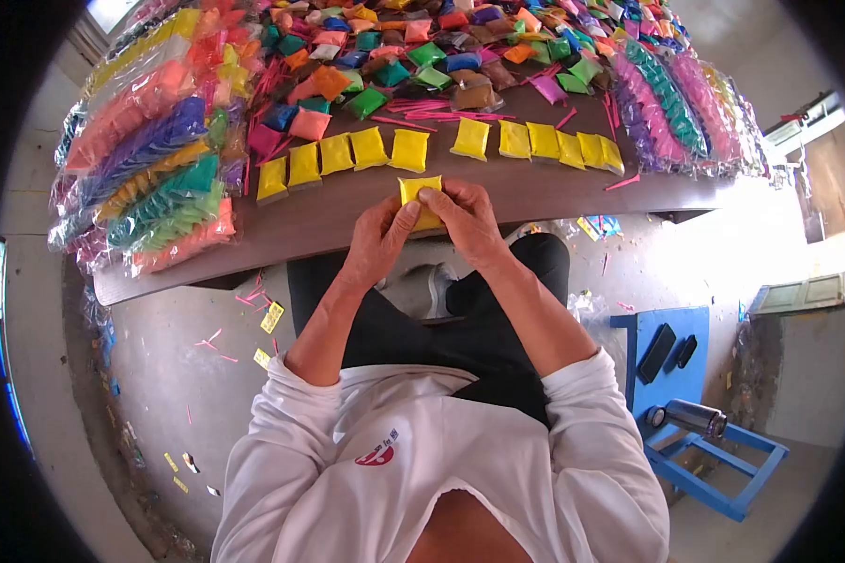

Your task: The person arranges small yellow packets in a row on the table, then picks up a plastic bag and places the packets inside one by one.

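Note:
A small yellow packet (421, 188) is held upright between my two hands, just over the table's near edge. My left hand (383, 225) grips its left side, thumb across the front. On the other side my right hand (465, 220) pinches it, the thumb pressing near its upper middle; the fingers behind are hidden. Beyond the hands, more yellow packets lie in a spread row, with one (409, 149) left of the gap and another (470, 138) to its right.
Colourful packets (376, 70) and pink strips (408, 122) heap at the back of the brown table (347, 202). Clear bags of packets stand at the left (160, 150) and right (671, 113). A blue stool (690, 375) at my right carries two dark objects and a flask (695, 418).

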`<state>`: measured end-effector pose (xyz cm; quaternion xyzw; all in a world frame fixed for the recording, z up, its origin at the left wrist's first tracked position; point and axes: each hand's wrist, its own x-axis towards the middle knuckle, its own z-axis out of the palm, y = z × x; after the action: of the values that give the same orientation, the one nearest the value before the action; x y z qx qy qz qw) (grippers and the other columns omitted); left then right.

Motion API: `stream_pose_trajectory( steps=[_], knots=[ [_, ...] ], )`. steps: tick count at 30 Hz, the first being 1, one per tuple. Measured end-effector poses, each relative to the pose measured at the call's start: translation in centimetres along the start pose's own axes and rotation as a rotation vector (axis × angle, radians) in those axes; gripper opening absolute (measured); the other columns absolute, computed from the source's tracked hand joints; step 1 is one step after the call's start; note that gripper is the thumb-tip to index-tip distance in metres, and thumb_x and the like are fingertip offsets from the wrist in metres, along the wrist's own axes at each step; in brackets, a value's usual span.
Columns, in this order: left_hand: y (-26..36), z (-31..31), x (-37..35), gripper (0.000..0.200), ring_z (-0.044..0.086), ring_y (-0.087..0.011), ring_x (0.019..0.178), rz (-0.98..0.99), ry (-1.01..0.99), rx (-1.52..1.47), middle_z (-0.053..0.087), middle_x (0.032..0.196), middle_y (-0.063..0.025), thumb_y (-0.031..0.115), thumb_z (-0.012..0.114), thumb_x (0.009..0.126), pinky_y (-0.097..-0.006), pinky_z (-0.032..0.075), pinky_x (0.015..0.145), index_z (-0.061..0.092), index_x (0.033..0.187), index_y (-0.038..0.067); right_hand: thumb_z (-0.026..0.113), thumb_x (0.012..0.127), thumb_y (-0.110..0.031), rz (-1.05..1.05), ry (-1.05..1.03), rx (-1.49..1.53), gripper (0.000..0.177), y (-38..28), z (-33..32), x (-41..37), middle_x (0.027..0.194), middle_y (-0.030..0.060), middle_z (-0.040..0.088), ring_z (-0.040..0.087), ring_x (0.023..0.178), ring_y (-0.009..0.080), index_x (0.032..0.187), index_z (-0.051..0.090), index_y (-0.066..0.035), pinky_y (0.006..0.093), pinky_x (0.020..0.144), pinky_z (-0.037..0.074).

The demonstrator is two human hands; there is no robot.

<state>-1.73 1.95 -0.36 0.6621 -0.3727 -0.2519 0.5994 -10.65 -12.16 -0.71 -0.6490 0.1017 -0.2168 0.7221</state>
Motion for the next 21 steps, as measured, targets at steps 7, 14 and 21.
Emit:
stream_pose_trajectory(
  steps=[7,14,21],
  knots=[
    [-0.3,0.2,0.0,0.039,0.049,-0.0161,0.067,0.077,0.040,0.213,0.055,0.072,-0.0107,0.035,0.053,0.100,-0.0326,0.043,0.061,0.061,0.093,-0.002,0.060,0.097,-0.026,0.024,-0.044,-0.117,0.029,-0.9,-0.7,-0.6,0.081,-0.0018,0.061,0.050,0.074,0.0056,0.097,0.067,0.002,0.0255,0.064,0.044],
    [-1.2,0.8,0.0,0.035,0.046,-0.0101,0.065,0.094,0.064,0.191,0.052,0.068,-0.0025,0.028,0.056,0.100,-0.0279,0.039,0.059,0.058,0.080,0.000,0.070,0.083,-0.028,-0.044,0.311,-0.730,0.032,-4.2,-4.2,5.1,0.074,0.0127,0.066,0.062,0.067,0.0217,0.093,0.067,0.002,0.0352,0.063,0.049],
    [-1.2,1.1,-0.1,0.030,0.047,-0.0308,0.059,0.132,0.113,0.222,0.049,0.063,-0.0172,0.021,0.061,0.094,-0.0389,0.039,0.056,0.057,0.075,-0.001,0.073,0.074,-0.029,0.067,0.172,-1.106,0.036,-3.7,-2.6,10.1,0.086,0.0236,0.068,0.067,0.088,0.0377,0.092,0.069,0.002,0.0449,0.079,0.052]
  ],
)
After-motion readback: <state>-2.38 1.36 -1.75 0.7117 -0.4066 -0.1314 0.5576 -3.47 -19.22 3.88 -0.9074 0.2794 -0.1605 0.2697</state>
